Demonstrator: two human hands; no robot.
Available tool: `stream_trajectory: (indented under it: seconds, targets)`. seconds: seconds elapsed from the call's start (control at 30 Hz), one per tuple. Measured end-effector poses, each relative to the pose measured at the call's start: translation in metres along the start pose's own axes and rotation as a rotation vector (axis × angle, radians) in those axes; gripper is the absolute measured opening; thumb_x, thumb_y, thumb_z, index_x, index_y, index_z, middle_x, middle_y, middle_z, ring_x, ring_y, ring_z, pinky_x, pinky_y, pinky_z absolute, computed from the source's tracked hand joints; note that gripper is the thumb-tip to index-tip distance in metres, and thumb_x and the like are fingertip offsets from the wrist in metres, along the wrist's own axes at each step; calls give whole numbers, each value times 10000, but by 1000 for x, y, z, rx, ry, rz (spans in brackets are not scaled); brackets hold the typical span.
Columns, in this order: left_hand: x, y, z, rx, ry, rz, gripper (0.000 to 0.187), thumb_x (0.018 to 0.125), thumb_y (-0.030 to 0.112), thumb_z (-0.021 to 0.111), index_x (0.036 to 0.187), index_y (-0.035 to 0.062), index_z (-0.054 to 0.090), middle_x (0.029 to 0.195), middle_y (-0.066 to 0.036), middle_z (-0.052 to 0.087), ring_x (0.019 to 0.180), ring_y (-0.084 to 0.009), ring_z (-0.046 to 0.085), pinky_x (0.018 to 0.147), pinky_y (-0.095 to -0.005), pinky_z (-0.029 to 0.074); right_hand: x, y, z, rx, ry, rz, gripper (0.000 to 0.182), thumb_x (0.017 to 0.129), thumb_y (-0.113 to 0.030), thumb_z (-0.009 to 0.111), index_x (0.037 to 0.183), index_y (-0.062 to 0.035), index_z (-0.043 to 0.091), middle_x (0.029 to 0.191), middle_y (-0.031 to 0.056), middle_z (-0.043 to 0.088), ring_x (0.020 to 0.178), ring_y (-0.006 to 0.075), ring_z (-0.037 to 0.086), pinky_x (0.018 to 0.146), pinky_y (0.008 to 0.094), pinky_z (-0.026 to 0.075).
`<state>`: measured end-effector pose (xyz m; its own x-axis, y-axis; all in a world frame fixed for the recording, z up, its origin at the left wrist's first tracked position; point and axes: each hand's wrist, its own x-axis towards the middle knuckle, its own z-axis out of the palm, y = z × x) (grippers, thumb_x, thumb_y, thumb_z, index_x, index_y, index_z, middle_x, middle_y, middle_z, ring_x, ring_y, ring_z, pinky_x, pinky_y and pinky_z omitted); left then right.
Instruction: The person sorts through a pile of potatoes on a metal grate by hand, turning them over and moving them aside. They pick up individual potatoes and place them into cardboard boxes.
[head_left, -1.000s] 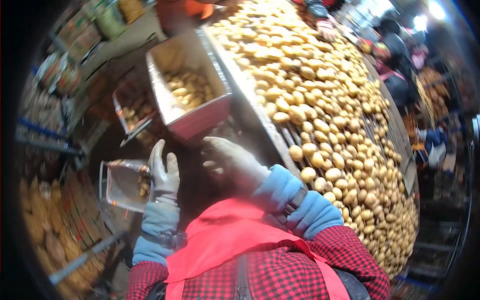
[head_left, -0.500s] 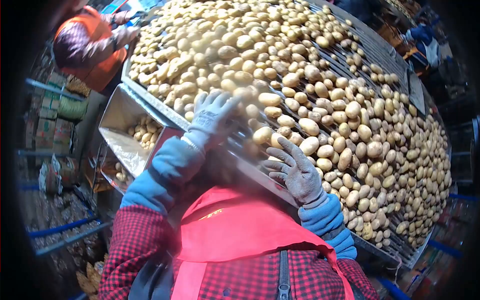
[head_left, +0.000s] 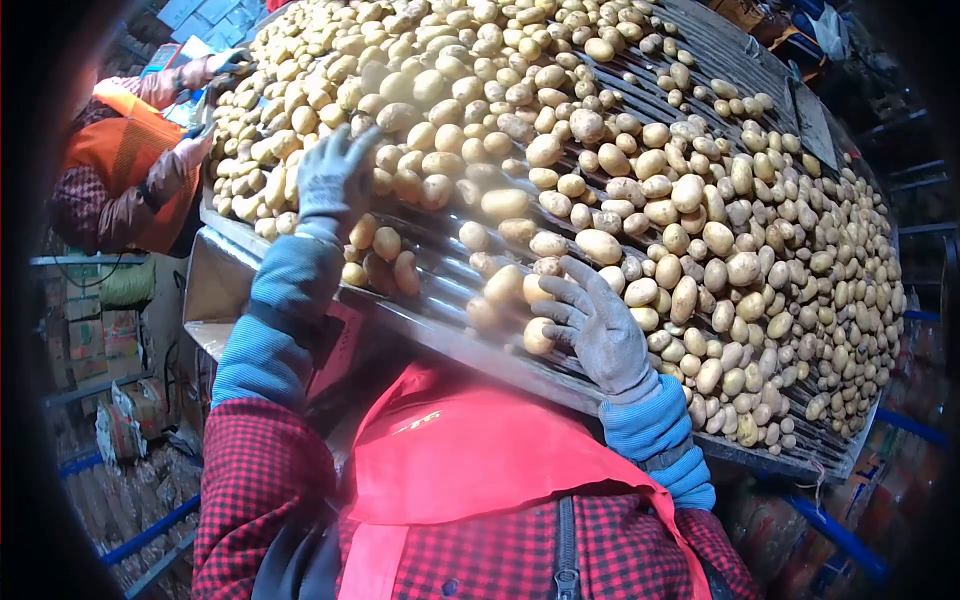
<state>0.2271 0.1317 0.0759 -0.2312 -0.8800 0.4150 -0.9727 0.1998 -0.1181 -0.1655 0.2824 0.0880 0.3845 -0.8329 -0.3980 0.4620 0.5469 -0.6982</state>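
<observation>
Many potatoes (head_left: 600,246) cover a sloping slatted sorting table (head_left: 455,290). My left hand (head_left: 335,180), in a grey-blue glove, reaches over the table's near left part with its fingers spread. Its fingertips are at the edge of the potato pile, and a few loose potatoes (head_left: 385,240) lie just right of its wrist. My right hand (head_left: 605,335), in a dusty grey glove, is over the near edge with fingers apart. Its fingertips are beside a potato (head_left: 540,336), apparently touching it, with nothing gripped. Bare slats show between the two hands.
A person in an orange vest (head_left: 130,165) works at the table's left end. A cardboard box (head_left: 215,280) stands below the near left edge. Blue rails (head_left: 840,540) run at the lower right. My red apron (head_left: 480,445) is against the near side.
My left hand has moved left and farther out over the pile. My right hand stays near the same spot. Potatoes between the hands have shifted, showing more slats. The view has turned slightly.
</observation>
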Motion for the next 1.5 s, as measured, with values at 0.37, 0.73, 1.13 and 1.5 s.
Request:
stream_trajectory:
  seconds: [0.37, 0.73, 1.13, 1.5]
  targets:
    - [48, 12, 8, -474, 71, 282, 425, 852, 158, 743, 1270, 127, 671, 1210, -109, 689, 1129, -326, 633, 983, -467, 486, 154, -5, 51, -1552, 315, -510, 514, 946, -361, 636, 1352, -45, 619, 1319, 195, 640, 1248, 377, 572, 1100, 463, 434]
    - [97, 107, 54, -464, -325, 763, 325, 894, 286, 696, 1182, 140, 659, 1006, -64, 655, 943, -285, 654, 762, -439, 517, 107, -22, 64, -1164, 575, -573, 345, 922, -146, 702, 1241, -18, 669, 1179, 190, 704, 1120, 346, 683, 965, 409, 546]
    - [93, 142, 45, -195, -544, 699, 618, 945, 156, 571, 1535, 283, 437, 1016, -95, 656, 893, -272, 675, 663, -419, 531, 145, -60, 16, -2043, 422, -58, 732, 822, -300, 729, 1476, -107, 462, 1254, 199, 601, 1166, 403, 566, 1005, 513, 472]
    - [107, 164, 51, -357, -618, 733, 306, 985, 221, 547, 1267, 232, 666, 931, -133, 683, 856, -335, 730, 681, -473, 541, 129, -70, 10, -1965, 384, -2, 792, 826, -295, 771, 1520, -160, 414, 1257, 200, 605, 1169, 384, 602, 992, 513, 496]
